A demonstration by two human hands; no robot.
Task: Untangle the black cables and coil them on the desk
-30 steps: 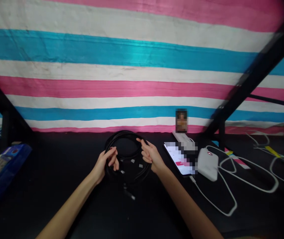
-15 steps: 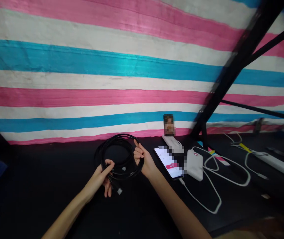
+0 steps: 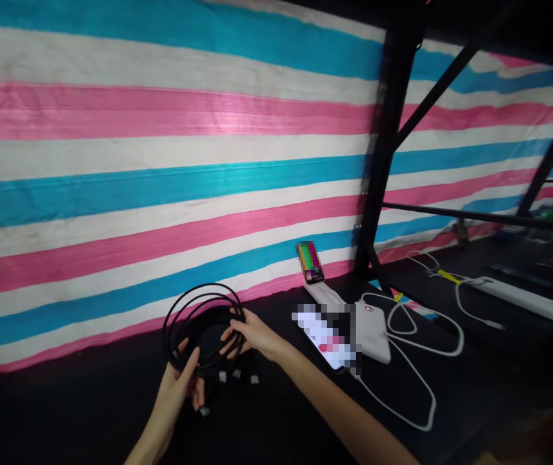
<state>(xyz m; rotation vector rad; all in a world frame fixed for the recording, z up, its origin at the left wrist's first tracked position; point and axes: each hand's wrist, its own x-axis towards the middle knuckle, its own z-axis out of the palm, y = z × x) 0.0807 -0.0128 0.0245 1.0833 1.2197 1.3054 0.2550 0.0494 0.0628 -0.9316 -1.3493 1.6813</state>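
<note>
A coil of black cable [image 3: 202,298] is held up between my two hands over the dark table. Its loops stand slightly fanned apart at the top. My left hand [image 3: 184,378] grips the lower left of the coil, thumb in front and fingers behind. On the right side, my right hand [image 3: 246,332] has its fingers curled round the loops. Several small pale cable ends show beneath the coil, one of them a light connector [image 3: 222,376]. Another pale end [image 3: 204,411] hangs just below my left fingers.
Right of my hands lie a lit phone [image 3: 322,339], a white power bank [image 3: 372,332] and a looping white cable [image 3: 433,400]. Behind them a smaller screen [image 3: 310,261] leans upright. A white power strip [image 3: 522,297] lies farther right. A black metal post [image 3: 382,155] rises before the striped sheet [image 3: 160,148].
My view has turned to the right and tilted. The coil's loops have spread apart at the top, and both hands have shifted their hold on it.
</note>
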